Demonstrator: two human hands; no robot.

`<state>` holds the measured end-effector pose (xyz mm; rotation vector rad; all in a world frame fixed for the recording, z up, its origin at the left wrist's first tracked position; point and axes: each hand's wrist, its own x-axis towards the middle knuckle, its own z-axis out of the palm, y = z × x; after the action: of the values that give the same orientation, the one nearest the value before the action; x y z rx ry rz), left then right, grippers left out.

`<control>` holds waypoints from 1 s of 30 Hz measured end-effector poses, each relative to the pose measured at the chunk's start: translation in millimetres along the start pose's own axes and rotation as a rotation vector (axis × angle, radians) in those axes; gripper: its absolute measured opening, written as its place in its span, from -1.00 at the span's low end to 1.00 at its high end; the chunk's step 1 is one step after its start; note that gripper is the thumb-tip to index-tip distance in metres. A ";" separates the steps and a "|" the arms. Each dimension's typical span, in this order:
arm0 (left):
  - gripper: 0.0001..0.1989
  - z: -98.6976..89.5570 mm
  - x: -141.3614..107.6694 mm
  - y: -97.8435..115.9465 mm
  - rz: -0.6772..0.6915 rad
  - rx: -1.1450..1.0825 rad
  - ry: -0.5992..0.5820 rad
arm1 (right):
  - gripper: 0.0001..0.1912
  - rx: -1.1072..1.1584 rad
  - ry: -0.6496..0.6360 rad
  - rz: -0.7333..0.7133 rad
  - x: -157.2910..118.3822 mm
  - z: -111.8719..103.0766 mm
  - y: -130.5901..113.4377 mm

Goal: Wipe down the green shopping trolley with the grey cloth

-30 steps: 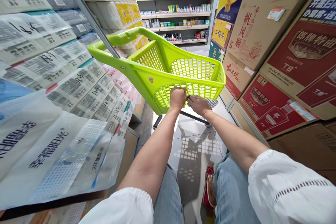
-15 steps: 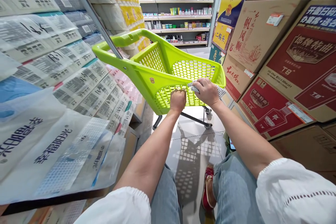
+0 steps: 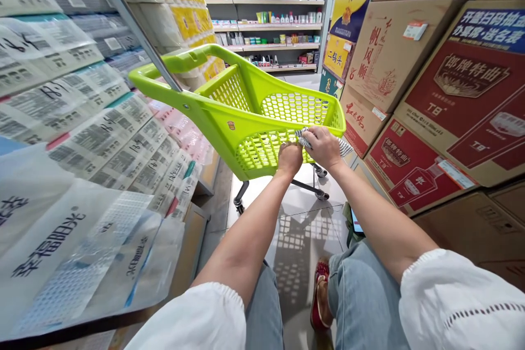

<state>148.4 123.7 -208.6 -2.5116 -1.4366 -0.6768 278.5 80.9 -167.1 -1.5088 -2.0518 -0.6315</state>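
A lime-green plastic shopping cart stands side-on before me, its lattice basket wall facing my knees. My right hand is closed around a black-and-white striped cloth and presses it against the cart's side, just under the rim. Ends of the cloth stick out on both sides of that hand. Close beside it on the left, my left hand is curled into a fist at the lattice. Its fingertips are turned away, so what they grip, if anything, is hidden.
Plastic-wrapped packs are piled along the left. Liquor cartons are stacked on the right. Shelves of small goods stand at the back. A phone shows beside my knee, above the tiled floor.
My left hand has moved right along the lattice, closer to my right hand. The right hand keeps the cloth at nearly the same place. The whole view has shifted slightly, moving the cart leftward in it.
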 end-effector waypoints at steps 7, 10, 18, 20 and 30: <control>-0.72 -3.8 11.1 -6.4 0.071 -0.027 -0.045 | -0.67 -0.060 -0.047 0.005 -4.5 22.5 8.1; -0.75 -6.0 11.0 -9.1 0.073 -0.020 -0.057 | -0.67 -0.057 -0.097 0.029 -15.7 36.4 5.5; -0.65 -9.3 4.4 -10.5 0.060 0.031 0.011 | -0.67 -0.015 -0.445 -0.137 -59.9 55.0 1.9; -0.63 -9.9 2.9 -9.9 0.047 0.039 0.019 | -0.68 -0.010 -0.434 -0.156 -56.3 50.1 2.4; -0.68 -13.1 2.0 -10.3 0.047 0.028 0.016 | -0.65 -0.028 0.018 -0.062 3.7 3.3 13.9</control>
<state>136.6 125.8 -197.0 -2.5045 -1.3681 -0.6630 290.5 89.5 -166.3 -1.4547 -2.0909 -0.6987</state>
